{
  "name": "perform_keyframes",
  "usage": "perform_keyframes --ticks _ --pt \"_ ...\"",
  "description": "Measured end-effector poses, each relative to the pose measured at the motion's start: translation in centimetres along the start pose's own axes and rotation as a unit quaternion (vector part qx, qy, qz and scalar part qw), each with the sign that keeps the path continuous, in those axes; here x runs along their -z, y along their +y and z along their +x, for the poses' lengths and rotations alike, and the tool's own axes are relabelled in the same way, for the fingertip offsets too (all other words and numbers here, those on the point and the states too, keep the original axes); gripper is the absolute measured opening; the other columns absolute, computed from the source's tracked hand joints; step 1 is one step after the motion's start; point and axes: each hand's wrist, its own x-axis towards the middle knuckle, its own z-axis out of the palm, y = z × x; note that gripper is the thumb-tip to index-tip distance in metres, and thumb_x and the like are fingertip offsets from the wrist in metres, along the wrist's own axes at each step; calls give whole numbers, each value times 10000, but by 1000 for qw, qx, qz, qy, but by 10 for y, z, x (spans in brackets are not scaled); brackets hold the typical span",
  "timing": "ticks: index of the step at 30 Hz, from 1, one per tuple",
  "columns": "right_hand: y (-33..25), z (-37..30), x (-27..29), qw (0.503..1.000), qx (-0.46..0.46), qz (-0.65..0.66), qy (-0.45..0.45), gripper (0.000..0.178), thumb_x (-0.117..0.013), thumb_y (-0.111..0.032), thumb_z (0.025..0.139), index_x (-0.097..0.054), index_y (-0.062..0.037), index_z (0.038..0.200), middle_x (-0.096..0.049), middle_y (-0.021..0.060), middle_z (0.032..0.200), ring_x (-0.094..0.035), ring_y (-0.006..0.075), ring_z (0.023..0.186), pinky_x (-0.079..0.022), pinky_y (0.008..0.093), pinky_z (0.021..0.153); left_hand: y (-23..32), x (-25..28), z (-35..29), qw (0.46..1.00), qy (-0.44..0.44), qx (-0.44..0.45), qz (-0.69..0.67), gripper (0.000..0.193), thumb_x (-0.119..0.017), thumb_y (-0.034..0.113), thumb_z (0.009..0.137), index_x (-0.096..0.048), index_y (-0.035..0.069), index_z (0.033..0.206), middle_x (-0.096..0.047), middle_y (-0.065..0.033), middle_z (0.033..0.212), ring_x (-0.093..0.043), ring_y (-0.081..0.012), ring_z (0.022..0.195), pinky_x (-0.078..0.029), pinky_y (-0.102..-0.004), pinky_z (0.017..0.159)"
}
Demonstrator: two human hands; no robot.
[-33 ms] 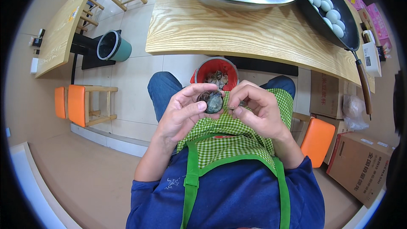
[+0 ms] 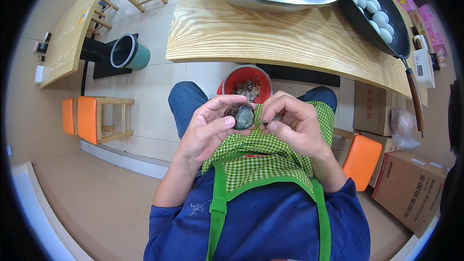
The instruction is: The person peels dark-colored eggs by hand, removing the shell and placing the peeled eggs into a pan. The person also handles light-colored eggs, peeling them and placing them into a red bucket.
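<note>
While the left hand point(image 2: 208, 125) holds a dark egg point(image 2: 245, 117) between its thumb and fingers, the right hand point(image 2: 297, 124) is drawn in close, its thumb and fingertips pinching a small dark piece point(image 2: 276, 117), too small to identify. The egg, brown-black on its left side and grey-green on its right, sits above the lap, with only a narrow gap between it and the right fingertips.

Both hands are on the person's side of the table point(image 2: 241, 34), apart from its near edge. Just beyond them, between the 2 knees, is a bucket point(image 2: 245, 66) with a red liner and shell-like bits inside; its rim shows just past that edge. A strip of tiled floor point(image 2: 157, 82) separates the left knee from a green bin point(image 2: 140, 58).

On the table, a metal bowl point(image 2: 270, 1) of dark eggs stands beside a black pan point(image 2: 401, 43) of pale eggs, whose handle point(image 2: 414, 92) juts out past the near edge. To the right, an orange seat point(image 2: 361, 162) and cardboard boxes point(image 2: 411, 188) narrow the room near the elbow.
</note>
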Motion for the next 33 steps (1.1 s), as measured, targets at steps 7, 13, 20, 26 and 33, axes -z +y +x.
perform_keyframes --ticks 7,13,20,26,33 --pt "59 24 23 989 -45 51 129 123 -584 55 898 -560 28 1015 -603 62 951 -647 125 834 -565 262 736 51 -40 -20 974 -215 -64 -21 539 -710 96 841 -490 -128 1279 -510 -429 1212 -664 -411 991 -576 -436 852" --pt "194 72 56 951 -7 -264 160 145 -635 -85 906 -638 -12 1031 -650 67 880 -647 164 787 -505 355 676 34 -41 21 888 -321 -322 -74 446 -712 71 838 -562 -235 1126 -527 -471 1120 -654 -461 983 -556 -425 851" --pt "452 88 113 829 16 -554 70 282 -601 -140 904 -611 -26 1161 -603 265 1151 -554 435 1107 -435 525 965 40 -41 41 896 -215 -386 -52 469 -725 79 829 -549 -223 1141 -595 -372 1129 -660 -397 1015 -529 -416 929" --pt "449 74 91 799 -43 -598 45 338 -557 -260 891 -636 -79 1166 -607 209 1176 -560 402 1096 -433 511 968 92 -34 33 960 -178 -207 53 494 -752 24 813 -524 -139 1220 -499 -459 1172 -631 -488 1025 -550 -477 891" --pt "486 59 130 813 -95 -575 10 471 -653 -327 835 -595 -106 1246 -559 166 1283 -498 353 1200 -393 468 1022 95 -35 55 972 -40 -190 130 748 -879 42 641 -474 -114 1250 -540 -333 1231 -660 -455 975 -594 -507 803"
